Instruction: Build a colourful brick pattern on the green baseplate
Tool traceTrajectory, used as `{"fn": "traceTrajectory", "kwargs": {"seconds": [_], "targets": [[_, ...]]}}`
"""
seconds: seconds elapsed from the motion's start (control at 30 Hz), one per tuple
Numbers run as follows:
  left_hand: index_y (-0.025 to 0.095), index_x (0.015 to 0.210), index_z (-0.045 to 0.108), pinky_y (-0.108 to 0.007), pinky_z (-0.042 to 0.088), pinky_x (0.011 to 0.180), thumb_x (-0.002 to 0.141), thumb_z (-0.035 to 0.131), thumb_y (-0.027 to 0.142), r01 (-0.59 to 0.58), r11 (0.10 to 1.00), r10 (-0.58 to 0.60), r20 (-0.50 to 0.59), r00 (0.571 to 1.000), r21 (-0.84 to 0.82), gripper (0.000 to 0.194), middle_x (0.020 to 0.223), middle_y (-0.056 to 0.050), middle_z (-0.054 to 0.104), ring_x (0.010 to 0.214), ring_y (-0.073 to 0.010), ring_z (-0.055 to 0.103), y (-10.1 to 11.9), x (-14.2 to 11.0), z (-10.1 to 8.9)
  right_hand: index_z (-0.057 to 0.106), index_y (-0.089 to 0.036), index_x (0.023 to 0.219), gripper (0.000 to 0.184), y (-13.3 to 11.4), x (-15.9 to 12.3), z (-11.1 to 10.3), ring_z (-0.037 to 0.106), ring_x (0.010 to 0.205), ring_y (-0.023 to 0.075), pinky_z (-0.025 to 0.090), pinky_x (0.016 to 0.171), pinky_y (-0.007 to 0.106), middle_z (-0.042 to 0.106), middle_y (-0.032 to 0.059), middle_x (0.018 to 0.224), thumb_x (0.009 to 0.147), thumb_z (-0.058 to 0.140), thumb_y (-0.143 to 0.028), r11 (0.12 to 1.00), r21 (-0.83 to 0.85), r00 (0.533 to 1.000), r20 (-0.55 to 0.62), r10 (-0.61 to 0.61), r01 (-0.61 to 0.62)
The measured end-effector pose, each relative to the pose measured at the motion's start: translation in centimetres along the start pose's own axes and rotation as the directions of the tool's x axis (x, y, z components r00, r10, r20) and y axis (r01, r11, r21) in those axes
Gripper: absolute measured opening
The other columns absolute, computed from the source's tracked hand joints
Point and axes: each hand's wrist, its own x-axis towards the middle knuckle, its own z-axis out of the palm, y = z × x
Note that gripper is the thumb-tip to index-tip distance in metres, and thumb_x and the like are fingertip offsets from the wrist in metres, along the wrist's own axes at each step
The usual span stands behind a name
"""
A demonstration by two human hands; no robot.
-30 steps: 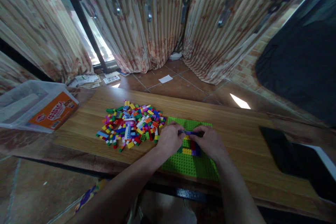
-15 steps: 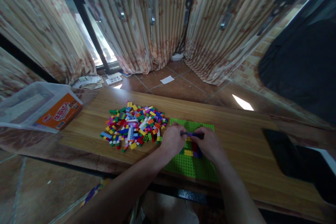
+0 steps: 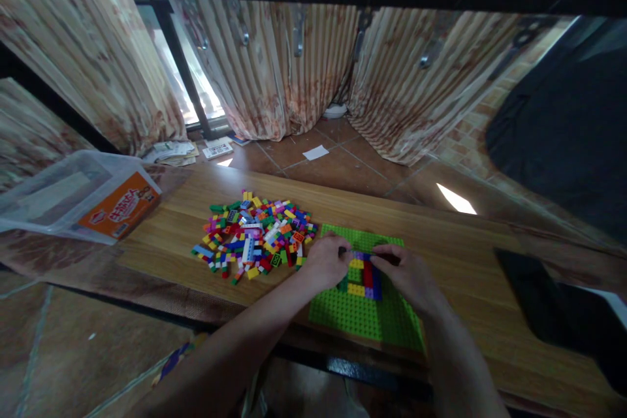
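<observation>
A green studded baseplate (image 3: 343, 313) lies on the table with a small frame of yellow, red, blue and purple bricks built on it. Along the far side of this frame sits a purple brick (image 3: 361, 255). My left hand (image 3: 329, 262) has its fingers curled and closed at the brick's left end; the fingertips are partly hidden. At the right end is my right hand (image 3: 406, 274), its thumb and forefinger a little apart, tips near the blue bricks (image 3: 377, 284). Yellow bricks (image 3: 356, 289) form the near side of the frame.
A heap of loose coloured bricks (image 3: 255, 238) spreads left of the baseplate. Further left stands a clear plastic box (image 3: 63, 219) with an orange label. A dark flat object (image 3: 526, 290) lies at the table's right. Curtains (image 3: 279, 78) hang beyond the table.
The dark purple piece held between both hands now shows as part of the brick frame. My right hand has drawn back to the right, its fingers parting. The view has shifted slightly.
</observation>
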Motion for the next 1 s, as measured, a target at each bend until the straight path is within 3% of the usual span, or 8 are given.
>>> {"fn": "traceTrajectory", "kwargs": {"seconds": [0.27, 1.0], "targets": [[0.016, 0.092, 0.072, -0.029, 0.050, 0.082, 0.075, 0.066, 0.018, 0.028, 0.999, -0.027, -0.035, 0.999, 0.024, 0.018, 0.091, -0.005, 0.065, 0.083, -0.0171, 0.062, 0.0, 0.0, 0.3, 0.071, -0.017, 0.090, 0.028, -0.7, -0.1, 0.6, 0.064, 0.085, 0.0228, 0.048, 0.080, 0.036, 0.069, 0.0084, 0.093, 0.067, 0.065, -0.032, 0.986, -0.166, 1.000, 0.004, -0.017, 0.018], [0.019, 0.088, 0.071, -0.030, 0.051, 0.088, 0.071, 0.066, 0.019, 0.132, 0.991, -0.131, -0.025, 0.991, 0.037, 0.017, 0.095, -0.004, 0.066, 0.088, -0.0181, 0.063, 0.6, -0.1, 0.4, 0.072, -0.018, 0.088, 0.036, 0.1, 0.5, 0.7, 0.064, 0.083, 0.0258, 0.048, 0.074, 0.037, 0.070, 0.0090, 0.090, 0.063, 0.063, -0.043, 0.985, -0.170, 0.998, 0.064, 0.015, -0.003]]}}
